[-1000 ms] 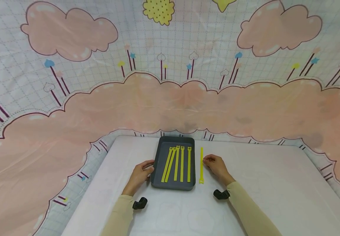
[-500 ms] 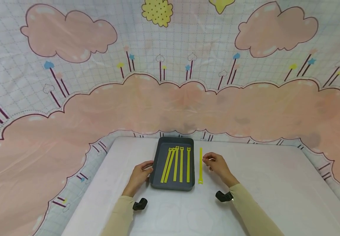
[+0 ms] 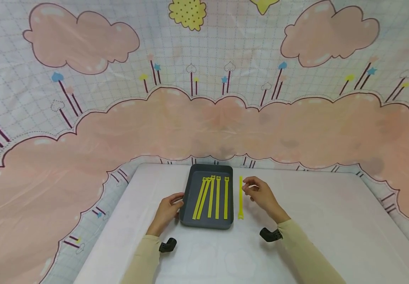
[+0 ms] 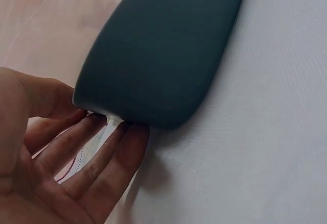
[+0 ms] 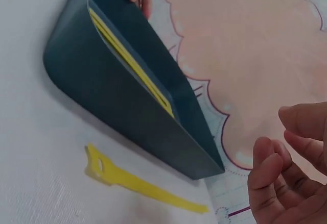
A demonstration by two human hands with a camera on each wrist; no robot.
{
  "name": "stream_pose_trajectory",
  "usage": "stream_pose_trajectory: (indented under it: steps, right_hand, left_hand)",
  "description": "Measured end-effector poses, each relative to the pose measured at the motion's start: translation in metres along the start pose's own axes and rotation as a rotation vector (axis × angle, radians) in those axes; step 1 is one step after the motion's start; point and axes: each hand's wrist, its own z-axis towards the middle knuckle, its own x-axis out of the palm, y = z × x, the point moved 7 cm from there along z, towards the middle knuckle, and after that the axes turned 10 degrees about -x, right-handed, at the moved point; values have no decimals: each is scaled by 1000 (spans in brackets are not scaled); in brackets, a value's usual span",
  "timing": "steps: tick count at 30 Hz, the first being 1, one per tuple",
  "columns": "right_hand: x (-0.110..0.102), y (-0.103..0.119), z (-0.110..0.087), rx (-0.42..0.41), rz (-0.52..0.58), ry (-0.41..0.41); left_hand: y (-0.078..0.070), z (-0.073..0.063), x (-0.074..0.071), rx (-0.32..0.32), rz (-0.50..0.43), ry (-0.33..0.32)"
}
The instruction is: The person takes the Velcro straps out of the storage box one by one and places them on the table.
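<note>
Gripping the tray [image 3: 206, 225] at its left wall with the left hand [image 3: 165, 213], with fingers bent against the rim. Poising the right hand [image 3: 264, 197] to the right of the tray, close beside the far half of the loose strip [image 3: 241, 199], with fingers loosely curled and a small gap between the fingertips. Showing the loose strip, yellow, on the white table [image 3: 325, 221] just right of the tray, roughly along its long side, with slotted head toward the tray's near end. Carrying five strips [image 3: 218, 199], also yellow, on the tray floor, with slotted heads toward its far end: two slanting at the left, three straighter at the right. Reaching in beige sleeves [image 3: 142, 256] from the tray's near side, with a black device [image 3: 168, 245] at each wrist. Backed, beyond the tray, by a cloud-printed cloth [image 3: 204, 126].
</note>
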Motion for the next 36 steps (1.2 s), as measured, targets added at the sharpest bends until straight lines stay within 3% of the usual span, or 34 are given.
stream_pose_trajectory:
  steps: [11, 16, 25, 36]
  right_hand:
    - [11, 27, -3, -134, -29, 24]
    - [16, 38, -2, -158, -75, 31]
    - [25, 57, 0, -263, -166, -2]
    - [44, 74, 1, -368, -221, 47]
  left_hand:
    - [-2, -1, 0, -2, 13, -17]
    - [-2, -2, -1, -11, 24, -27]
    - [-2, -2, -1, -12, 6, -16]
    - [2, 1, 0, -25, -15, -15]
